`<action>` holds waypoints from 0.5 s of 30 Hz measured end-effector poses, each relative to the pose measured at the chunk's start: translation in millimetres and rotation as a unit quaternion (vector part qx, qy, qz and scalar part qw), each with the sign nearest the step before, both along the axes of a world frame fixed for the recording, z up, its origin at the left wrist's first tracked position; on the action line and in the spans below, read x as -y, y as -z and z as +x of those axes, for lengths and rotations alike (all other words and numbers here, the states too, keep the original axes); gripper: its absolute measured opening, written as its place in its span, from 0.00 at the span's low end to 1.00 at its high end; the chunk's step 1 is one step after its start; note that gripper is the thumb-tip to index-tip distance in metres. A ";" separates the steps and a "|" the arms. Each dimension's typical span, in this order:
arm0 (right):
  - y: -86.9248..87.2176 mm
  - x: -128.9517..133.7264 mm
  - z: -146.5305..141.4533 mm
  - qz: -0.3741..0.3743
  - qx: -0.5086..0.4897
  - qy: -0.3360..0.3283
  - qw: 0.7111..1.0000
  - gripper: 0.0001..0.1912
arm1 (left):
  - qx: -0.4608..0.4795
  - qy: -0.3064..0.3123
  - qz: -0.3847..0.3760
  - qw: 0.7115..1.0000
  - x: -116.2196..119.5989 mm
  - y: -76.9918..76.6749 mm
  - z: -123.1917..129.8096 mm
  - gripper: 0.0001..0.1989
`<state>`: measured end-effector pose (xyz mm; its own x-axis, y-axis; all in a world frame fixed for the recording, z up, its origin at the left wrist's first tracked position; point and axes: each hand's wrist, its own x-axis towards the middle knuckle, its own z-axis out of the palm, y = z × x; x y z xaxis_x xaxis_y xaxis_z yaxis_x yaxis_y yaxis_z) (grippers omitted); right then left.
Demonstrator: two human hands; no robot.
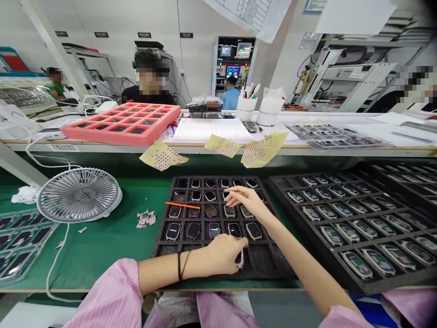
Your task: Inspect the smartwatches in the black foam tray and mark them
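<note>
A black foam tray with rows of square watch faces lies in front of me. My left hand reaches over its near rows, fingers closed round a watch with a light frame, at a front compartment. Above the upper right part of the tray is my right hand, its fingers apart and holding nothing, over watches in the second and third rows. An orange stick lies across the tray's left side. Beside the tray, small paper scraps are piled on the green mat.
A fan and clear trays of watches are at left. More black trays fill the right. On the shelf sit a pink foam tray, papers and white cups; yellow dotted sheets hang off its edge. People are beyond.
</note>
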<state>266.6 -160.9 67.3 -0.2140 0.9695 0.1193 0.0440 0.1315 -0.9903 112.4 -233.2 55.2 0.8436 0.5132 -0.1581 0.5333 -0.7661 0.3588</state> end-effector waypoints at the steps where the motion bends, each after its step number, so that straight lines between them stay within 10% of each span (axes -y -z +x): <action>1: 2.7 -5.4 -3.4 -0.035 -0.021 -0.012 0.999 0.17 | 0.035 -0.027 -0.022 0.999 -4.7 -1.3 -10.2 0.26; 8: 23.8 -13.5 -32.4 -0.140 -0.095 -0.098 0.981 0.25 | 0.322 -0.182 -0.006 0.929 -55.4 -5.4 -57.0 0.26; 15: 49.9 -9.2 -41.1 -0.230 -0.216 -0.194 0.929 0.22 | 0.352 -0.190 0.026 0.916 -76.8 26.4 -62.3 0.24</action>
